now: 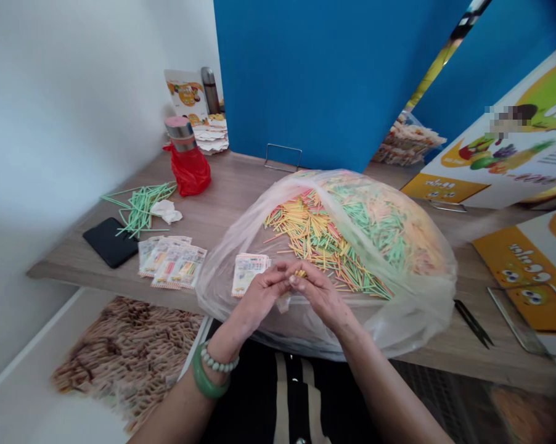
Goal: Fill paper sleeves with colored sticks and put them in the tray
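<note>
My left hand [262, 295] and my right hand [318, 295] meet over the near edge of a large clear plastic bag [227, 246]. Both are closed around a small bundle of thin yellow sticks [300, 273], whose ends show between the fingers. Below the fingers hangs a pale, blurred scrap [283, 302] that I cannot make out. Beyond my hands, a heap of yellow, green and pink sticks [315, 237] lies in the bag's opening. Close by my left fingers is a small stack of printed packets [248, 271].
More printed packets [172, 262] lie left, near a black phone-like slab [111, 242], long green sticks [142, 206] and a crumpled tissue [167, 211]. A flask in a red bag [190, 169] stands behind. Black snips [473, 322] and printed boxes [513, 259] are at right.
</note>
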Demonstrator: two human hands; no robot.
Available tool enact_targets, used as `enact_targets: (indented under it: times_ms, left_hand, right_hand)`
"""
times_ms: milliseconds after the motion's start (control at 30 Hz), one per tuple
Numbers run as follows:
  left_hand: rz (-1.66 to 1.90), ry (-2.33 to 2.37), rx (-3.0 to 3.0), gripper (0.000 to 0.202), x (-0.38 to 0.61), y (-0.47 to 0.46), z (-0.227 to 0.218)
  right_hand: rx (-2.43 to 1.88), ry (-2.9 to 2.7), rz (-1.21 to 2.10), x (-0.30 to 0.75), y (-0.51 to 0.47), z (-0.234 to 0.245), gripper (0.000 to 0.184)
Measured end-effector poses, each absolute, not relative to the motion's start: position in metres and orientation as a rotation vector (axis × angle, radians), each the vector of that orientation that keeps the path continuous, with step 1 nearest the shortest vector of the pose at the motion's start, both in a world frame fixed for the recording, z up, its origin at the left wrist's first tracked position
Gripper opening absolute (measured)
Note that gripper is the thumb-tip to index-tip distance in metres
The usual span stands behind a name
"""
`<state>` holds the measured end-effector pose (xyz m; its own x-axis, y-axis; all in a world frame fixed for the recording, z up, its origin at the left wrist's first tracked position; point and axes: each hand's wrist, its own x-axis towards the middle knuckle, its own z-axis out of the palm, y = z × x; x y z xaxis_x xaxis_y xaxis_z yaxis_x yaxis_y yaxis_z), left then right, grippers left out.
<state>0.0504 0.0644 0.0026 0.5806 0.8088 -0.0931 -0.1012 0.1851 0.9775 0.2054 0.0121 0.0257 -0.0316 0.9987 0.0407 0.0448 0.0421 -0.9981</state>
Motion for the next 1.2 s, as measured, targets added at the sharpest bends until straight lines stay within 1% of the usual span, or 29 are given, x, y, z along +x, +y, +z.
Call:
enact_targets:
  times_ms: [100,133,233,400,467,533,567,600,667,733,900,967,1067,1133,1200]
  left_hand:
    - [0.735,0.719,1.124,0.027,0.045,0.066,-0.003]
    - [0.746,0.726,1.103,0.027,0.044,0.066,-0.004]
    - [0.822,0.739,1.095,0.028,0.043,0.064,-0.002]
    - [0.911,0.747,1.045,0.028,0.042,0.059,0.003]
    - [0.894,0.715,0.998,0.037,0.038,0.059,0.004]
    - [0.849,0.728,0.979,0.054,0.030,0.061,0.003]
    - [0.815,0.757,0.983,0.056,0.024,0.063,0.003]
    - [0.776,0.784,0.997,0.053,0.018,0.064,0.003]
    - [0.725,0.817,1.034,0.040,0.005,0.064,0.005]
    - [0.736,0.829,1.090,0.030,-0.010,0.061,0.010]
    - [1.030,1.027,1.144,0.017,-0.057,0.064,0.020]
    - [1.127,1.181,1.103,0.017,-0.079,0.080,0.014]
    - [1.259,1.496,1.369,0.016,-0.103,0.113,-0.007]
    - [1.266,1.691,1.634,0.023,-0.110,0.134,-0.023]
    - [1.210,1.851,1.836,0.031,-0.112,0.148,-0.037]
  right_hand:
    - [-1.286,-1.345,1.034,0.212,0.012,0.022,0.037]
    - [-1.336,-1.373,0.980,0.213,0.013,0.020,0.038]
    - [-1.461,-1.472,0.906,0.210,0.014,0.013,0.029]
    - [-1.482,-1.412,0.906,0.203,0.012,0.011,0.016]
    - [-1.477,-1.331,0.941,0.202,0.013,0.011,0.019]
    - [-1.461,-1.307,1.003,0.199,0.016,0.011,0.024]
    - [-1.455,-1.326,1.033,0.196,0.019,0.011,0.025]
    - [-1.454,-1.361,1.058,0.192,0.022,0.012,0.026]
    - [-1.462,-1.437,1.081,0.180,0.027,0.015,0.029]
    - [-1.450,-1.487,1.097,0.165,0.033,0.018,0.030]
    - [-1.355,-1.562,1.180,0.141,0.046,0.018,0.025]
    - [-1.542,-1.615,1.036,0.140,0.052,0.014,0.023]
    - [-2.111,-1.726,0.678,0.134,0.059,0.009,0.024]
    - [-2.386,-1.794,0.537,0.126,0.064,0.005,0.030]
    - [-2.496,-1.834,0.509,0.118,0.069,0.001,0.037]
